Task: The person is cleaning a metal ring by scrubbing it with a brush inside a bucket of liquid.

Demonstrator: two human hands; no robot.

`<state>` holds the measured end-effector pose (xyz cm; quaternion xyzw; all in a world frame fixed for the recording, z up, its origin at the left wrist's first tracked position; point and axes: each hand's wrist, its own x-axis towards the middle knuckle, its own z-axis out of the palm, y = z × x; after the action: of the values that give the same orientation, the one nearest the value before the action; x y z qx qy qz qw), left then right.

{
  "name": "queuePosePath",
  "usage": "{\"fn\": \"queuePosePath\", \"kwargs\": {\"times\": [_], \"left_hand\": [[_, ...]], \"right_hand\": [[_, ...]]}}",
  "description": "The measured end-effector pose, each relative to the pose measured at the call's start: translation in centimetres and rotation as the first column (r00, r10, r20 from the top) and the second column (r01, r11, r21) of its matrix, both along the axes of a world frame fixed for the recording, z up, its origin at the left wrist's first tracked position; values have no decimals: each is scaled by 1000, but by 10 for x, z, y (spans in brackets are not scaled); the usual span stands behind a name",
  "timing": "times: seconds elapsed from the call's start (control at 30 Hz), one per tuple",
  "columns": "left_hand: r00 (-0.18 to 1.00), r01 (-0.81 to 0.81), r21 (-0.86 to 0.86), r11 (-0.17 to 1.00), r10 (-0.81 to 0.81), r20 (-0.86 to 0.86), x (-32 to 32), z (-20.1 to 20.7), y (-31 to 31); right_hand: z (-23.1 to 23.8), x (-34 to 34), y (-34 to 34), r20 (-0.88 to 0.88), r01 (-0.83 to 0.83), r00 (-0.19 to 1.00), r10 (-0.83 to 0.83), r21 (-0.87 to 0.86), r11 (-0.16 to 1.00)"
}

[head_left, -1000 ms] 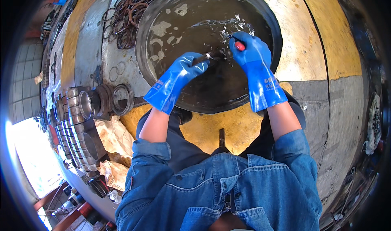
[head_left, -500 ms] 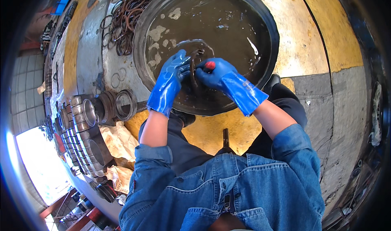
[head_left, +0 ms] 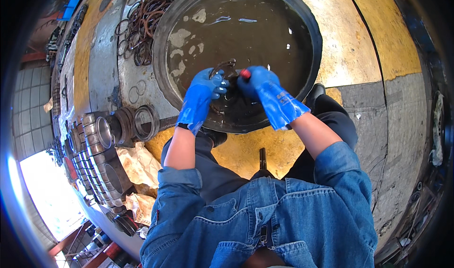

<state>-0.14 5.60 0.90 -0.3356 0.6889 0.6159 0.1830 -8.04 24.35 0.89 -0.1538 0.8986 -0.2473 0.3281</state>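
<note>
A wide round basin (head_left: 159,55) of murky brown liquid stands before me, with pale foam patches floating toward its left side. My left hand (head_left: 206,84), in a long blue rubber glove, is closed on a dark wet ring (head_left: 221,65) over the near part of the liquid. To the right of it, my right hand (head_left: 260,82), gloved the same way, grips a tool with a red handle (head_left: 245,73). The tool's working end is dark and blurred against the ring, so its kind does not show. The ring's lower part is hard to make out.
Left of the basin lies a heap of rusty rings (head_left: 150,20), with thin rings (head_left: 137,90) flat on the floor nearby. Metal cylinders (head_left: 94,140) stand in rows further left, beside crumpled brown paper (head_left: 138,163). My shoe (head_left: 316,94) is close to the basin's right rim.
The ring has turned and tilted to the left, with my left fingers now curled around it. My right hand and the red handle have shifted slightly right.
</note>
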Motion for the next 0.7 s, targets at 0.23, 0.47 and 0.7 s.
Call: {"fn": "queuePosePath", "kwargs": {"times": [0.23, 0.47, 0.7], "left_hand": [[860, -144, 337, 930, 286, -422, 5, 3, -5], [857, -92, 345, 934, 251, -450, 2, -15, 2], [912, -122, 313, 942, 231, -340, 5, 14, 13]], "right_hand": [[14, -3, -7, 259, 322, 942, -215, -875, 360], [9, 1, -8, -200, -81, 958, -207, -877, 474], [-5, -47, 5, 374, 600, 781, -499, -670, 437]]}}
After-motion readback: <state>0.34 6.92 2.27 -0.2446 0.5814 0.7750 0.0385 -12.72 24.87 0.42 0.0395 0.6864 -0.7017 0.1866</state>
